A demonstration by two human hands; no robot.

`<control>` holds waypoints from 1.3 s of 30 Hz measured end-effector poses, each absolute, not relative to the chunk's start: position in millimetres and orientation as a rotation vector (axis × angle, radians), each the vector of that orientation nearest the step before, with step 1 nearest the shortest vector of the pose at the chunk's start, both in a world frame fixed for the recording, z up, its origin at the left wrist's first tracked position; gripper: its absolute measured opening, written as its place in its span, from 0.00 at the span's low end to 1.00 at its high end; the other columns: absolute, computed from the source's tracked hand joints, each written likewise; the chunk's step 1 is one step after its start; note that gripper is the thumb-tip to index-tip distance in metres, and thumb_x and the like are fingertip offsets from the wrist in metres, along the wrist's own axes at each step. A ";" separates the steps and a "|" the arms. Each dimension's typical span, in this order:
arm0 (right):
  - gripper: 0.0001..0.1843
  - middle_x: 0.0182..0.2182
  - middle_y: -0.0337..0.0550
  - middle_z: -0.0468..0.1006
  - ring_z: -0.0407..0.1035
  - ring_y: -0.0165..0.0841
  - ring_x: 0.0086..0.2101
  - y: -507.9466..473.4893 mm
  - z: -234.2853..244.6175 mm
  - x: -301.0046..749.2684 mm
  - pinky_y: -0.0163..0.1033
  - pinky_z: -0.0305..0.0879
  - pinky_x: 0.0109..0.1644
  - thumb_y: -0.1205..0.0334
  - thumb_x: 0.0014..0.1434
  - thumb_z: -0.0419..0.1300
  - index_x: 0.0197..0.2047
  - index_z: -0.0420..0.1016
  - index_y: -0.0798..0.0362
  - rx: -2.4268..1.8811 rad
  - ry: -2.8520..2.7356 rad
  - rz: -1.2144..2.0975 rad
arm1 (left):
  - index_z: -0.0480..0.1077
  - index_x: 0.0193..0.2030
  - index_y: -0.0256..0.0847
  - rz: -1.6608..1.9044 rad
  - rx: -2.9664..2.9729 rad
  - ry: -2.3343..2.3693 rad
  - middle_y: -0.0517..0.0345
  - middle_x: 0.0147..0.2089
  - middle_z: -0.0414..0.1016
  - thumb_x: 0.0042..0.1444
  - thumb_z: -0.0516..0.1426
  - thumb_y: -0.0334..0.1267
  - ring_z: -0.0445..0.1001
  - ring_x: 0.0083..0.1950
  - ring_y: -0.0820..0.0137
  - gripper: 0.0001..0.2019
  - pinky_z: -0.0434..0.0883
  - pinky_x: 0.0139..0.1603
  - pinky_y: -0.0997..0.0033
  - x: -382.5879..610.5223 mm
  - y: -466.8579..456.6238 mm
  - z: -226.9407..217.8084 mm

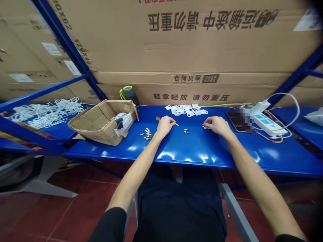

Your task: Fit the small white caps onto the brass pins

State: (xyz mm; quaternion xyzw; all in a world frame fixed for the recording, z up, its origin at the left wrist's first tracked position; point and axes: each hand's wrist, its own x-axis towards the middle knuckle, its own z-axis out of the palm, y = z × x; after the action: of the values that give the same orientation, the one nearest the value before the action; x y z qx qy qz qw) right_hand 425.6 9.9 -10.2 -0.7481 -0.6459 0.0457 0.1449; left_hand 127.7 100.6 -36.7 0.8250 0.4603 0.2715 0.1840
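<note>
The left hand [165,126] is closed in a fingertip grip on a slim pin [177,124], which is held near one end, presumably so that the other end is left exposed. The fingertips of the right hand [218,125] are lowered to a few small white pieces [205,126]; whether one is pinched cannot be told. Between the hands, a pair of screws [186,131] is laid out, and a loose group of screws [147,135] is set beside the left hand, probably for short reach. White tabs [188,110] are heaped toward the rear of the tabletop [191,151]. A cardboard box [97,129] is placed at the left and a phone [237,122] at the right, seemingly to flank the handling area.
</note>
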 end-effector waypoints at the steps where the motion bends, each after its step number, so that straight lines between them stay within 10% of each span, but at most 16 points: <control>1: 0.10 0.39 0.40 0.87 0.78 0.42 0.40 10.2 -10.4 425.1 0.41 0.64 0.37 0.55 0.60 0.64 0.40 0.87 0.43 -2.152 -1.857 0.117 | 0.86 0.40 0.43 0.765 2.331 1.305 0.52 0.40 0.85 0.62 0.66 0.35 0.81 0.43 0.60 0.04 0.75 0.48 0.63 128.2 99.7 -36.7; 10: 0.11 0.34 0.44 0.86 0.78 0.40 0.37 14.9 -9.7 407.6 0.43 0.70 0.45 0.53 0.60 0.63 0.33 0.81 0.50 -1.586 -1.815 0.241 | 0.83 0.43 0.43 0.891 2.480 1.114 0.54 0.47 0.80 0.67 0.64 0.39 0.78 0.47 0.65 0.06 0.73 0.53 0.67 142.0 82.3 -28.7; 17: 0.17 0.50 0.49 0.86 0.80 0.47 0.51 16.9 -21.4 381.4 0.53 0.73 0.60 0.44 0.55 0.71 0.34 0.81 0.50 -1.242 -1.615 0.784 | 0.81 0.48 0.43 1.134 2.559 0.903 0.55 0.49 0.78 0.70 0.61 0.42 0.77 0.52 0.66 0.08 0.71 0.59 0.67 149.0 76.1 -26.0; 21: 0.22 0.38 0.47 0.88 0.82 0.46 0.45 18.3 -24.0 374.2 0.54 0.76 0.56 0.41 0.50 0.75 0.31 0.78 0.50 -1.167 -1.509 0.937 | 0.81 0.47 0.43 1.203 2.591 0.836 0.54 0.48 0.78 0.71 0.60 0.41 0.77 0.52 0.66 0.09 0.72 0.57 0.67 151.2 74.4 -28.5; 39: 0.15 0.38 0.43 0.86 0.80 0.43 0.39 15.6 -22.9 375.6 0.51 0.77 0.53 0.45 0.59 0.68 0.35 0.80 0.48 -1.182 -1.684 0.569 | 0.80 0.48 0.42 1.166 2.550 0.752 0.54 0.49 0.79 0.71 0.59 0.41 0.78 0.53 0.66 0.09 0.72 0.59 0.68 152.9 72.2 -27.6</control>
State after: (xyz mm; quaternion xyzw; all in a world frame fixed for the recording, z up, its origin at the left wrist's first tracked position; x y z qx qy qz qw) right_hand 375.6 15.6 -22.9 -0.4851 -0.6910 0.2336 0.4822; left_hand 152.9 72.2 -27.6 0.8721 0.2573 0.3987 0.1191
